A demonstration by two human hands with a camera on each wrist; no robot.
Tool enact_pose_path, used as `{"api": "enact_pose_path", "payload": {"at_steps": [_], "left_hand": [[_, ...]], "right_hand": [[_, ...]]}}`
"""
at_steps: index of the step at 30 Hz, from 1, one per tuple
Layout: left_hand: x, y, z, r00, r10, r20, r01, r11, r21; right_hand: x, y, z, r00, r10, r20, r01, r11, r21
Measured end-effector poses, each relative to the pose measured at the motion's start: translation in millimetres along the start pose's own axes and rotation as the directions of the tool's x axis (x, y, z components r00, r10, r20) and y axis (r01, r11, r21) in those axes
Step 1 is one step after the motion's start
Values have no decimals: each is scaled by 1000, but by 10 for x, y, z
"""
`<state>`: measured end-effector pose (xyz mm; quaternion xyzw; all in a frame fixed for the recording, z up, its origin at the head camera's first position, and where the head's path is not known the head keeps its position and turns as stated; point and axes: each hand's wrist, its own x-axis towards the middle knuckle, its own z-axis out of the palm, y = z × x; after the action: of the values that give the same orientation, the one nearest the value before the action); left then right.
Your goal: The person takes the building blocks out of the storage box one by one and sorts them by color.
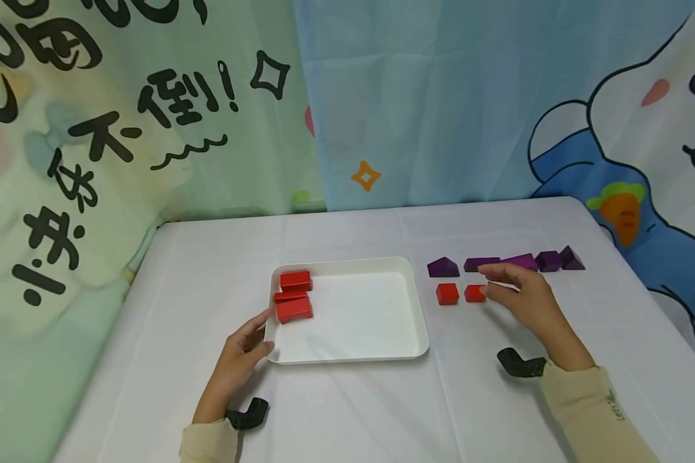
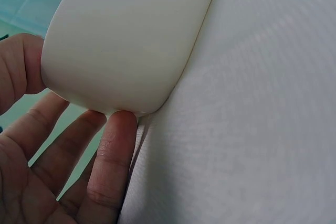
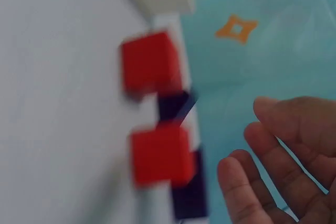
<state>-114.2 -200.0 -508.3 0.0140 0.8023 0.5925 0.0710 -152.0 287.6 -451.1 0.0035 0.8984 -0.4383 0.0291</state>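
Observation:
A white tray (image 1: 359, 357) stands in the middle of the table, with 3 red blocks (image 1: 295, 310) along its left side. My left hand (image 1: 240, 352) holds the tray's front left corner, thumb at the rim and fingertips against the outer wall (image 2: 121, 72). My right hand (image 1: 524, 297) is at the right-hand red block (image 1: 473, 294) of a pair. In the right wrist view its fingers (image 3: 239, 182) look apart from the blocks, with nothing between them. Nearer the tray lies the other red block (image 1: 447, 294).
Behind the red pair runs a row of purple blocks (image 1: 443, 267), some wedge-shaped, partly behind my right hand. A white cloth covers the table (image 1: 336, 424). A printed curtain (image 1: 440, 116) hangs along the table's far side.

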Motion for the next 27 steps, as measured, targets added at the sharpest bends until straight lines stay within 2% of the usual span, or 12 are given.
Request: {"api": "enact_pose_path", "payload": {"at_steps": [4, 8, 13, 15, 18, 24, 27], "left_hand": [[10, -1, 2, 1000, 3, 0, -3, 1000, -3], [6, 11, -3, 1000, -2, -9, 1, 1000, -9], [12, 1, -2, 1000, 5, -4, -5, 1000, -15], [18, -14, 2, 1000, 12, -1, -12, 1000, -18], [27, -37, 6, 1000, 22, 2, -22, 1000, -19], [44, -60, -10, 999, 32, 2, -32, 999, -18], [56, -58, -14, 999, 39, 3, -39, 999, -19]], "right_hand": [[41, -280, 105, 998, -64, 14, 63, 997, 43], [134, -561, 302, 985, -154, 78, 145, 982, 119], [298, -774, 620, 937, -296, 185, 257, 944, 208], [377, -814, 765, 919, -328, 220, 273, 930, 247], [488, -864, 977, 907, -342, 246, 268, 919, 288], [650, -993, 1355, 910, -314, 272, 202, 907, 369], [697, -1069, 1531, 900, -304, 312, 172, 906, 387]]}}
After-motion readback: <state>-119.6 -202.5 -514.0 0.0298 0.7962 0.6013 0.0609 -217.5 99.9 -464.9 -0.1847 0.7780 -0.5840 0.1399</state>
